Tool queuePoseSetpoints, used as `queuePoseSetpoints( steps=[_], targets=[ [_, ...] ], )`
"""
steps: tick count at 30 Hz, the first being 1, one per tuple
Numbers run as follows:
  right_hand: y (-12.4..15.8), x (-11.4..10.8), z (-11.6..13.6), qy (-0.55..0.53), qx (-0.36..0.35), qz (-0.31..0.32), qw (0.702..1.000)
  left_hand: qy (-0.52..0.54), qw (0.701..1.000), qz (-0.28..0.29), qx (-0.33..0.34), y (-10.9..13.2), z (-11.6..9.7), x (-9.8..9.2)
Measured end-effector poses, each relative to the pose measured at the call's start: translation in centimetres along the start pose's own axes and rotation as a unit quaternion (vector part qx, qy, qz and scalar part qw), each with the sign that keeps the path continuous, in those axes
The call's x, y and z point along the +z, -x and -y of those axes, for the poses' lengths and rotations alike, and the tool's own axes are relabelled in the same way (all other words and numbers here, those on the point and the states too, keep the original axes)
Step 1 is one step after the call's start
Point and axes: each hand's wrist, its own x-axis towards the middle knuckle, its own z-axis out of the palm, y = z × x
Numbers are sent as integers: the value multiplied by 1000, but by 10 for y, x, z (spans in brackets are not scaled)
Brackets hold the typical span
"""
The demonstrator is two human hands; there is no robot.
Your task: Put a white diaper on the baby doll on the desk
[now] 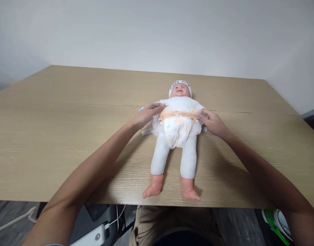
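Note:
A baby doll point(181, 102) in white clothes and a white cap lies on its back on the wooden table point(69, 112), feet toward me. A diaper point(177, 127) with an orange waistband covers its middle. My left hand point(146, 114) rests at the doll's left side, fingers pinching the diaper's waist edge. My right hand point(213, 123) is at the other side, fingers closed on the diaper's waist tab there.
A white wall stands behind the table. Under the near table edge I see a white power strip point(91, 237) with cables, my trouser legs point(157, 222), and a green-and-white object point(277, 223) at the lower right.

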Motion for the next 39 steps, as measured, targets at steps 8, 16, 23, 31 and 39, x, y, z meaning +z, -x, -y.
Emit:
queuePoseSetpoints(
  steps=[8,16,23,31,39],
  targets=[
    [47,-14,-24,270,-119,-96,951,-277,925,-102,240,33,-57,28],
    [48,4,-51,304,-152,-102,935,-446,848,11,286,10,-53,90],
    [53,8,-49,169,-5,-124,978,-420,874,7,245,5,-43,83],
    [45,-15,-28,23,103,-35,994,-415,880,-4,232,7,-42,87],
    [11,-27,20,-81,173,91,977,-411,881,-16,233,8,-42,90]
  ],
)
